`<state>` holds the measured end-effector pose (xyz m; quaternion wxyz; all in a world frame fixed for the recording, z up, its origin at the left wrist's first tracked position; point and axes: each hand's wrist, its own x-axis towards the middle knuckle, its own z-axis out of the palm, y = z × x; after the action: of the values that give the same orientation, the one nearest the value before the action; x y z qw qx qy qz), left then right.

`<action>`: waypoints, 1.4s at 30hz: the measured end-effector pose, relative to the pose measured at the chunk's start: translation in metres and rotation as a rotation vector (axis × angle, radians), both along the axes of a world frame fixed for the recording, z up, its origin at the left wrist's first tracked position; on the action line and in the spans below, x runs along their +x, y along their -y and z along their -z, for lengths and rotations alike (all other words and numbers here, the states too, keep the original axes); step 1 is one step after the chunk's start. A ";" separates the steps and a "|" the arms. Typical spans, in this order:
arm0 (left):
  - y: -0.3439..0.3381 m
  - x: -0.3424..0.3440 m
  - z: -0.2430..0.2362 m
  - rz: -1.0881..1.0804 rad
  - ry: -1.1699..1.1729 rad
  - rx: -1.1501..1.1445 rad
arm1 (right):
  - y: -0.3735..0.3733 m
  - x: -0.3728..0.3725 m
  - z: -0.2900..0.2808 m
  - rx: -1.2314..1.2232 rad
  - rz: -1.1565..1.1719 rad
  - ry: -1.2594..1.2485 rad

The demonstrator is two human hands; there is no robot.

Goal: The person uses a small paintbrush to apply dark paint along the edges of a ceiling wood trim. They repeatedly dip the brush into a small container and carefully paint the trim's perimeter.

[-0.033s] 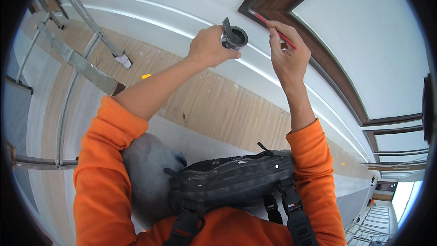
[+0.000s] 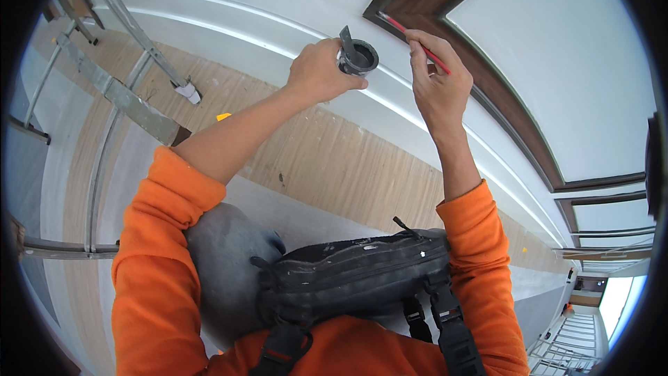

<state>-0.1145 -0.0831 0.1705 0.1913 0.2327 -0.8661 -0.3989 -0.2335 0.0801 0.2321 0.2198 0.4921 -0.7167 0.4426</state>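
Note:
My left hand (image 2: 319, 73) is wrapped round a small cup (image 2: 371, 60) of dark grey paint, held upright in front of the white wall. A flat dark stick (image 2: 346, 40) stands in the cup and leans against its rim. Between the fingertips and thumb of my right hand (image 2: 441, 76) is a slim red-handled paintbrush (image 2: 396, 24). Its tip is at the outer corner of the dark brown panel frame (image 2: 424, 1); whether it touches the frame, I cannot tell. The inner panel (image 2: 557, 63) is white.
A paint-spattered metal ladder or trestle (image 2: 125, 97) stands on the left, close to my left forearm. White skirting (image 2: 229, 22) runs along the wall's foot. Pale wood-look flooring (image 2: 320, 153) lies below. A black waist bag (image 2: 355, 271) is across my lap.
My right hand has shifted slightly up and left, and the brush tip with it, along the frame's corner. The left hand and the cup have hardly moved.

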 end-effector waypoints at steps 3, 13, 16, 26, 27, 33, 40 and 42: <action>0.001 0.001 0.000 0.003 0.008 0.016 | 0.001 0.000 0.000 -0.088 -0.031 0.034; 0.000 0.002 -0.002 0.003 0.026 0.037 | -0.004 -0.001 0.002 0.018 0.013 0.136; 0.000 0.001 -0.003 0.003 0.030 0.037 | -0.003 -0.003 0.001 -0.013 0.021 0.140; 0.000 0.002 -0.004 -0.005 0.021 0.032 | -0.003 -0.002 0.003 -0.056 -0.015 0.147; 0.001 0.001 -0.003 -0.001 0.020 0.025 | -0.002 -0.001 0.005 -0.038 -0.015 0.133; 0.001 0.001 0.000 -0.007 0.004 -0.001 | 0.002 0.000 0.004 -0.101 -0.017 0.083; 0.001 0.003 -0.003 -0.001 0.001 0.032 | 0.000 0.000 0.000 -0.093 -0.051 0.054; 0.001 0.002 0.000 -0.004 -0.008 0.004 | 0.000 0.004 -0.001 -0.029 -0.077 0.009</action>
<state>-0.1123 -0.0842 0.1710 0.1950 0.2334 -0.8641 -0.4010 -0.2297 0.0799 0.2332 0.2066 0.5141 -0.6916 0.4634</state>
